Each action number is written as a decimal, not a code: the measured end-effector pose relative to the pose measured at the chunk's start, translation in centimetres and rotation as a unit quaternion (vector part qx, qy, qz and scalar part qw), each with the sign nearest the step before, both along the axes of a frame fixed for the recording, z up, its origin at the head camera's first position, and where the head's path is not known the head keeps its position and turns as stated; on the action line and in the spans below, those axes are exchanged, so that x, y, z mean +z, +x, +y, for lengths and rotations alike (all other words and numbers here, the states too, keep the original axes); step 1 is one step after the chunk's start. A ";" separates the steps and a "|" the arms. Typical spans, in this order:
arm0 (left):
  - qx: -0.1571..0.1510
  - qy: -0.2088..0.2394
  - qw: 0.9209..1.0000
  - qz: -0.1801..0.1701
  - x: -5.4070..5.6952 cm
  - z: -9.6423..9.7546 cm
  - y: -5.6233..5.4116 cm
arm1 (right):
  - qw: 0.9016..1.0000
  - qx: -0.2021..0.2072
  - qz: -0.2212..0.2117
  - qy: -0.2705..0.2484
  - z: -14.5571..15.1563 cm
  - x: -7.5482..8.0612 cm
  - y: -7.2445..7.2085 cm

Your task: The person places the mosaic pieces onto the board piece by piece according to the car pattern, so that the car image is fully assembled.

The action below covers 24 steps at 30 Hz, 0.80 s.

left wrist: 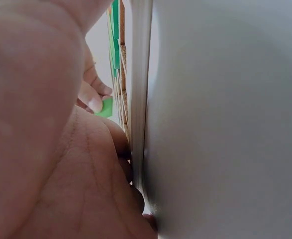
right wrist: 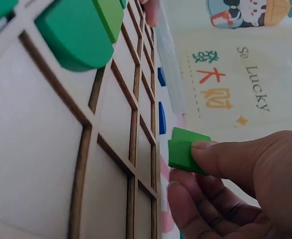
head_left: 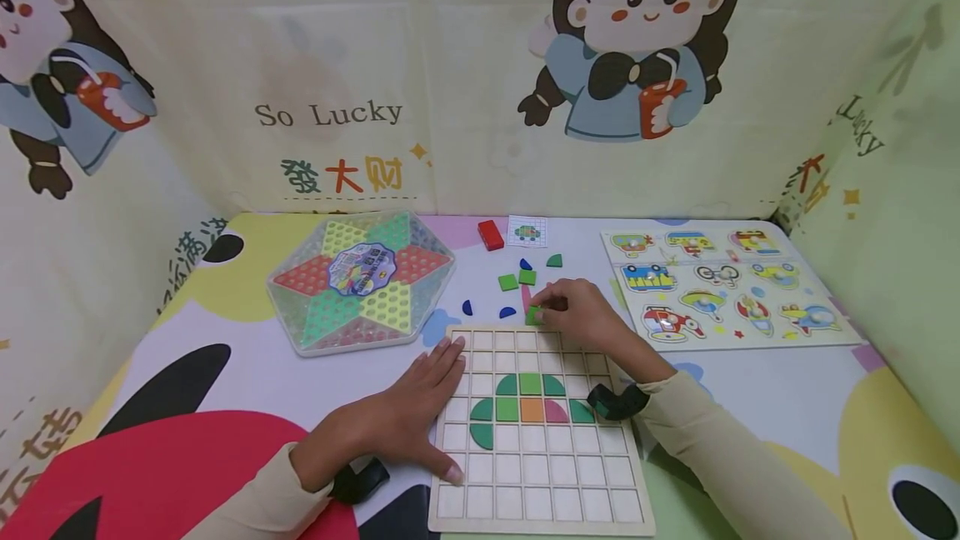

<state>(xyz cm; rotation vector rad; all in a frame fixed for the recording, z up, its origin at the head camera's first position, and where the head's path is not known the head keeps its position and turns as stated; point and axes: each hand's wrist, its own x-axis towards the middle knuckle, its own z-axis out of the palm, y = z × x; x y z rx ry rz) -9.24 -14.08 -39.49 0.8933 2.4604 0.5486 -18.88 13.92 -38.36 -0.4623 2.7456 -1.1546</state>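
My right hand (head_left: 583,317) pinches a green square block (right wrist: 180,155) between thumb and fingers, just beyond the far edge of a wooden grid board (head_left: 542,527). The same block (left wrist: 106,107) shows small in the left wrist view. With fingers and thumb spread, my left hand (head_left: 405,417) rests along the board's left edge. Dark green rounded pieces (head_left: 482,436), light green squares (head_left: 529,383), an orange square (head_left: 532,411) and a pink rounded piece (head_left: 555,412) sit in the grid's cells. Loose green squares (head_left: 508,282) lie behind the board.
Blue half-round pieces (head_left: 507,312), a dark green piece (head_left: 554,260), a red block (head_left: 491,235) and a pattern card (head_left: 527,232) lie farther back. A hexagonal checkers box (head_left: 315,340) stands at left, a vehicle puzzle board (head_left: 727,340) at right. A printed cloth wall (head_left: 465,148) rises behind.
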 end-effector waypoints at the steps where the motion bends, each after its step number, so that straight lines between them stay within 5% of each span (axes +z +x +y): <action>1: 0.000 0.002 1.000 0.000 0.0 0.0 0.0 | 1.000 0.000 0.003 -0.007 0.0 0.0 0.1; 24: -0.001 -0.006 1.000 0.004 0.0 0.0 -0.1 | 0.990 0.131 -0.007 -0.057 -1.1 0.2 5.2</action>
